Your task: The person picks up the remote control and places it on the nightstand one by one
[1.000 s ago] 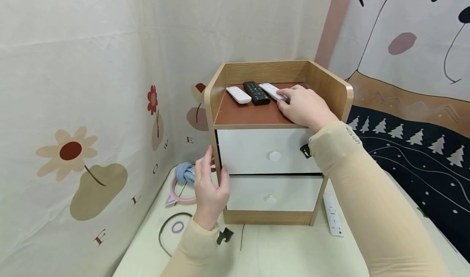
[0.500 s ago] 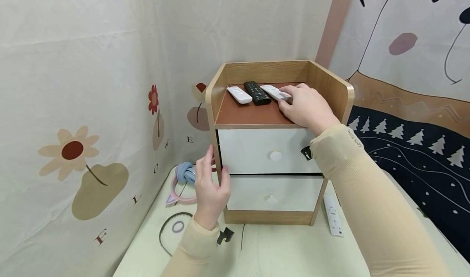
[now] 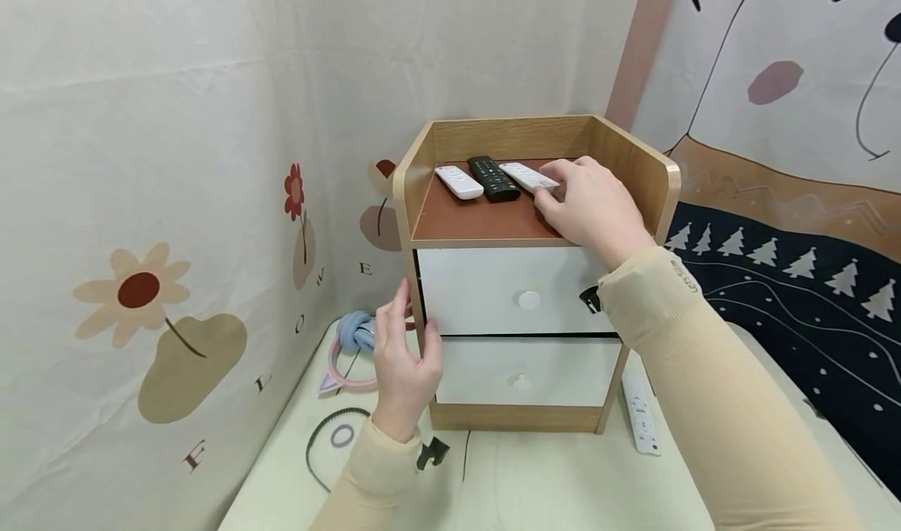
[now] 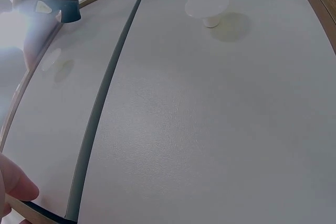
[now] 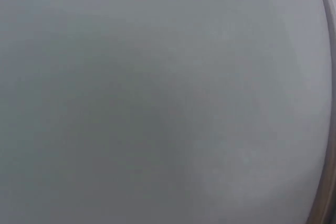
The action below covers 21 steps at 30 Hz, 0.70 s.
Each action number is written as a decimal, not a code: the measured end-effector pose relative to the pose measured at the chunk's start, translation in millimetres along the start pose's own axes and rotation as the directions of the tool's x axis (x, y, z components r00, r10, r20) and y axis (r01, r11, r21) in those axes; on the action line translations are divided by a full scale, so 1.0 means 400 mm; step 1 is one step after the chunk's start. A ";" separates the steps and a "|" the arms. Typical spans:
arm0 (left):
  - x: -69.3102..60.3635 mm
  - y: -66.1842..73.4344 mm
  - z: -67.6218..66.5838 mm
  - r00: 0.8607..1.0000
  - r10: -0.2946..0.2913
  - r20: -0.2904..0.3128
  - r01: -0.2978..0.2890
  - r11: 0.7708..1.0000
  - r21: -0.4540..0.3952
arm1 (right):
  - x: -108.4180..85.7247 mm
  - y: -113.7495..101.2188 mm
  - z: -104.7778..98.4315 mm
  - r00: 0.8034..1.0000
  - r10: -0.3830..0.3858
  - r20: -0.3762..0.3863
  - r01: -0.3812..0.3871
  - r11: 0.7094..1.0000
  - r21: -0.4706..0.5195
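Observation:
Three remotes lie on the brown top of a small wooden cabinet (image 3: 514, 417): a white one (image 3: 459, 181) on the left, a black one (image 3: 493, 179) in the middle and another white one (image 3: 522, 175) on the right. My right hand (image 3: 597, 212) pinches the near end of the right-hand white remote between thumb and fingers. Against the cabinet's left side rests my left hand (image 3: 404, 367), its fingers fairly straight and its thumb by the front edge. In the left wrist view, fingertips (image 4: 21, 184) touch that edge beside the white drawer fronts (image 4: 157, 119).
Left of the cabinet lie a blue coil (image 3: 355, 330), a pink ring-shaped band (image 3: 333, 367), a dark headband (image 3: 310, 445) and a small purple ring (image 3: 342, 426). A white power strip (image 3: 639, 414) lies at the right. Printed cloth hangs behind.
The right-hand white remote has shifted very slightly to the right, and so has my right hand. My left hand has stayed in place.

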<state>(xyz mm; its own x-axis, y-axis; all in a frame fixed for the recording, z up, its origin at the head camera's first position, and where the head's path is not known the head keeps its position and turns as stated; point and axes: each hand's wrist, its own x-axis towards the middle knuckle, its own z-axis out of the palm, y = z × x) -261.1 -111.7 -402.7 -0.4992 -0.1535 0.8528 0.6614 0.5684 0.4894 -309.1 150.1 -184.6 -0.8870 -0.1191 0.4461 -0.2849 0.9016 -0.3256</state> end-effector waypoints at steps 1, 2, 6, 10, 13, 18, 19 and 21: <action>-0.001 -0.001 0.001 1.000 -0.001 0.000 0.001 1.000 0.000 | -0.003 0.001 0.001 1.000 -0.003 -0.010 0.003 1.000 0.005; -0.001 -0.002 0.001 1.000 0.002 -0.001 -0.002 1.000 0.000 | -0.006 0.003 0.001 1.000 -0.005 -0.019 0.005 1.000 0.010; -0.002 -0.007 0.003 1.000 0.011 -0.012 -0.011 1.000 -0.004 | -0.017 0.006 0.006 0.998 -0.023 -0.065 0.025 0.999 0.031; -0.001 -0.012 0.005 0.999 0.021 -0.027 -0.021 1.000 -0.008 | -0.029 0.008 0.009 0.991 -0.037 -0.127 0.044 0.998 0.055; -0.001 -0.015 0.006 0.999 0.024 -0.027 -0.025 1.000 -0.012 | -0.037 0.009 0.011 0.984 -0.055 -0.167 0.067 0.995 0.069; -0.001 -0.016 0.008 0.999 0.029 -0.028 -0.029 0.999 -0.015 | -0.051 0.015 0.019 0.973 -0.097 -0.209 0.114 0.991 0.070; -0.002 -0.016 0.009 0.999 0.028 -0.027 -0.028 0.999 -0.015 | -0.056 0.017 0.022 0.970 -0.105 -0.220 0.122 0.990 0.067; -0.003 -0.016 0.010 0.999 0.026 -0.024 -0.026 1.000 -0.014 | -0.066 0.022 0.029 0.961 -0.121 -0.249 0.139 0.989 0.056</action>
<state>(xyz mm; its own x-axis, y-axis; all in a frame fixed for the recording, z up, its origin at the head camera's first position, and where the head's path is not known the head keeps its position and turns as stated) -266.9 -112.0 -407.7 -0.4686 -0.1578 0.8692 0.6818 0.5611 0.4694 -292.5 156.5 -208.9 -0.7274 -0.1198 0.6756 -0.4253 0.8514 -0.3070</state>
